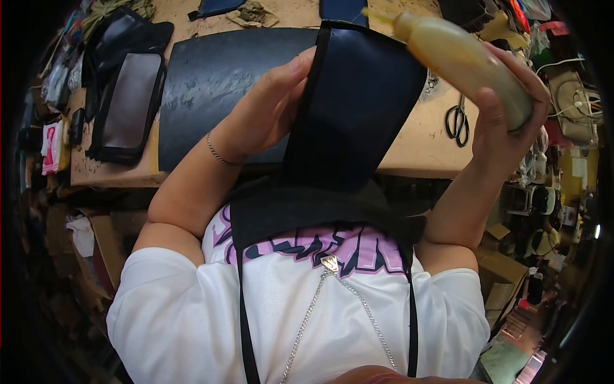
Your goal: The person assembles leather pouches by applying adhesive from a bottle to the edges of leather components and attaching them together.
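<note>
My left hand [272, 102], a chain bracelet on its wrist, grips the left side of a dark navy leather-like panel [368, 102] with black edging. The panel is raised and tilted in front of my chest; some fingers are hidden behind it. In my right hand [511, 105] is a yellowish squeeze bottle [460, 57], fingers wrapped round its base. Its narrow nozzle points up and left, near the panel's top right corner; whether it touches cannot be made out. Under my left forearm lies a large black sheet [217, 83] on the worktable [409, 144].
Black-handled scissors [457, 125] lie at the table's right. Dark folded pouch-like pieces [131, 89] are at the left, and a crumpled brown scrap [254, 14] is at the back. Cluttered shelves flank both sides; a cardboard box [502, 275] stands low at the right.
</note>
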The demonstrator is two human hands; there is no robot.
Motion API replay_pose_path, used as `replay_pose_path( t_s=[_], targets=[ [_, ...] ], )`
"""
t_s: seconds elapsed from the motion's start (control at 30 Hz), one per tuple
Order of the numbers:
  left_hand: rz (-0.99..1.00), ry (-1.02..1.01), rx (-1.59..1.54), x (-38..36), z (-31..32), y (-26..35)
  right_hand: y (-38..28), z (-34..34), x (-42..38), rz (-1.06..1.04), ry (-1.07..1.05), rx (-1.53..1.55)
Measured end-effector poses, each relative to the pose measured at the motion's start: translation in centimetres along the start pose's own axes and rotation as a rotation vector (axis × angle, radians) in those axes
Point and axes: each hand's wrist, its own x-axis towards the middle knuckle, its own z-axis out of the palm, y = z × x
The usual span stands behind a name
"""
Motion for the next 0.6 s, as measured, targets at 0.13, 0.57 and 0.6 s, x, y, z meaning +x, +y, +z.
replay_pose_path(
  t_s=[0.13,0.57,0.6],
  targets=[
    [-0.017,0.01,0.085,-0.1,0.2,0.2,-0.4,0.9,0.5,-0.045,-0.185,-0.037],
    [0.061,-0.046,0.051,-0.2,0.2,-0.3,0.2,1.3,2.3,-0.103,-0.244,-0.153],
    [0.063,-0.039,0.058,-0.2,0.1,-0.4,0.3,1.3,2.6,-0.12,-0.236,-0.142]
  ],
)
